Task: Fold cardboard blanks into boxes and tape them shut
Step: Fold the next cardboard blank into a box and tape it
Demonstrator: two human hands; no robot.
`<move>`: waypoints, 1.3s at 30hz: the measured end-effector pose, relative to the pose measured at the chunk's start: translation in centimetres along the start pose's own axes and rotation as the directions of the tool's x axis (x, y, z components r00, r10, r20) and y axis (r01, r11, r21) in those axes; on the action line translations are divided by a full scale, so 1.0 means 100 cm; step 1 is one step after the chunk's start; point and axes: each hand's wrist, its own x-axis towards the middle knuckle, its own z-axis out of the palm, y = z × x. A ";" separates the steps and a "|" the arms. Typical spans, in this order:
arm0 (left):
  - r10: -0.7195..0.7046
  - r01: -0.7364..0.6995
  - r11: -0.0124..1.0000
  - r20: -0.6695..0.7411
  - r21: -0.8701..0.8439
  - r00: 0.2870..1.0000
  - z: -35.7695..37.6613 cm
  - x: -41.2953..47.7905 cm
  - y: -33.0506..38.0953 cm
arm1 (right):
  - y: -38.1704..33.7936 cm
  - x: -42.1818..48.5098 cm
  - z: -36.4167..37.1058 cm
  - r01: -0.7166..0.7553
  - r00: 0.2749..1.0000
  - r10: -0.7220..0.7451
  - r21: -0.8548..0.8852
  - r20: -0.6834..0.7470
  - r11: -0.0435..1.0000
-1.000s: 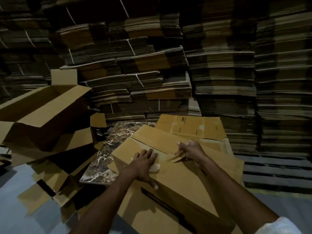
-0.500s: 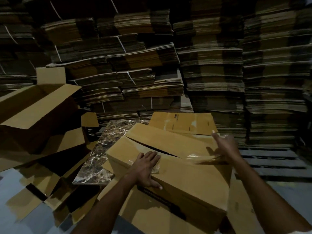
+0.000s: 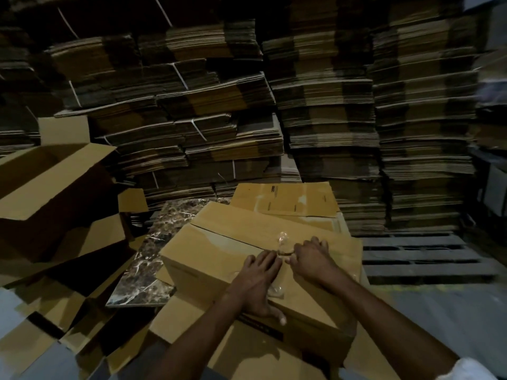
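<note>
Open box (image 3: 52, 185): one, at 9 o'clock, lying tilted with its flaps spread and its dark inside showing.
Loose cardboard pieces (image 3: 41, 335): several, too jumbled to count, on the grey floor at 7 o'clock.
Marble slab (image 3: 142, 281): one, dark with pale veins, lying flat at the left of the centre box and partly under it.
Box (image 3: 208, 253): one, at the centre, plain brown, folded up; its two long top flaps meet along a seam running from 10 o'clock to 4 o'clock, with a narrow dark gap at the left end.
Tape (image 3: 282, 239): one clear strip, crinkled and shiny, crossing the seam between the two hands.
Left hand (image 3: 258, 286): grip released, palm flat on the near top flap, thumb hanging over the front edge.
Right hand (image 3: 310, 256): pressed down on the tape's right side; fingers bent, whether they pinch the tape I cannot tell.
Flat blank (image 3: 285, 198): one visible on top, at 12 o'clock just behind the box.
Stacks of blanks (image 3: 329, 111): many bundled piles filling the background.
Pallet (image 3: 422, 253): one, at 3 o'clock.
</note>
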 end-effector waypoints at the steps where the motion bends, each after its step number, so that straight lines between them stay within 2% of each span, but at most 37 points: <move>1: -0.016 0.016 1.000 0.017 -0.010 1.000 0.004 0.000 0.007 | -0.001 0.000 -0.001 -0.005 1.000 0.005 0.009 0.000 1.000; 5: -0.107 0.107 0.994 0.027 -0.006 0.994 0.009 -0.005 0.000 | -0.001 0.000 -0.005 0.059 0.998 -0.060 0.323 -0.009 0.945; 9: -0.128 0.128 0.992 -0.008 0.016 0.992 0.002 -0.019 -0.036 | -0.007 0.003 -0.012 0.180 0.982 -0.180 0.600 -0.060 0.780; 11: -0.160 0.160 0.987 -0.008 0.006 0.987 0.000 -0.026 -0.059 | -0.008 0.003 -0.018 0.132 0.991 -0.091 0.793 -0.096 0.595; 13: -0.177 0.177 0.984 0.016 0.022 0.984 0.001 -0.028 -0.076 | -0.004 0.001 -0.018 0.068 0.993 0.059 0.919 -0.099 0.389; 15: -0.160 0.158 0.986 0.046 0.051 0.986 0.002 -0.025 -0.080 | -0.001 -0.002 -0.012 -0.011 0.988 0.154 0.969 -0.028 0.247; 17: -0.137 0.133 0.989 0.068 0.060 0.988 0.002 -0.021 -0.080 | 0.004 -0.010 -0.009 -0.085 0.974 0.213 0.996 0.076 0.035; 19: -0.161 0.158 0.986 0.067 0.048 0.985 0.001 -0.019 -0.085 | 0.027 -0.016 -0.016 -0.045 0.926 0.353 0.967 0.135 -0.252; 20: -0.188 0.186 0.982 0.069 0.034 0.980 0.000 -0.019 -0.089 | 0.046 -0.019 -0.021 -0.012 0.885 0.441 0.955 0.148 -0.297; 21: -0.211 0.210 0.977 0.067 0.030 0.975 0.001 -0.018 -0.093 | 0.066 -0.021 -0.027 -0.016 0.847 0.514 0.972 0.138 -0.235; 22: -0.224 0.222 0.974 0.058 0.037 0.973 0.002 -0.016 -0.096 | 0.082 -0.025 -0.031 -0.055 0.823 0.556 0.991 0.115 -0.124; 24: -0.202 0.199 0.978 0.052 0.059 0.978 0.004 -0.010 -0.093 | 0.098 -0.025 -0.027 -0.152 0.818 0.572 0.983 0.065 0.105; 26: -0.184 0.182 0.982 0.039 0.056 0.982 0.005 -0.005 -0.089 | 0.098 -0.019 -0.017 -0.264 0.825 0.561 0.925 0.070 0.272; 29: -0.201 0.201 0.980 0.082 0.013 0.976 0.001 -0.007 -0.086 | 0.093 -0.013 -0.008 -0.378 0.866 0.485 0.796 0.123 0.473; 31: -0.214 0.215 0.977 0.105 0.002 0.971 -0.003 -0.004 -0.083 | 0.084 -0.017 -0.014 -0.372 0.899 0.427 0.676 0.093 0.636; 33: -0.215 0.217 0.976 0.109 -0.003 0.970 -0.011 0.004 -0.070 | 0.074 -0.019 -0.017 -0.300 0.950 0.293 0.546 0.103 0.782; 36: -0.123 0.123 0.992 0.018 -0.001 0.992 -0.017 0.017 -0.032 | 0.064 -0.020 -0.008 -0.222 0.969 0.138 0.487 0.202 0.845; 39: -0.050 0.050 0.999 -0.106 0.000 0.993 -0.004 0.023 0.016 | 0.056 -0.019 0.003 -0.216 0.975 0.142 0.553 0.173 0.805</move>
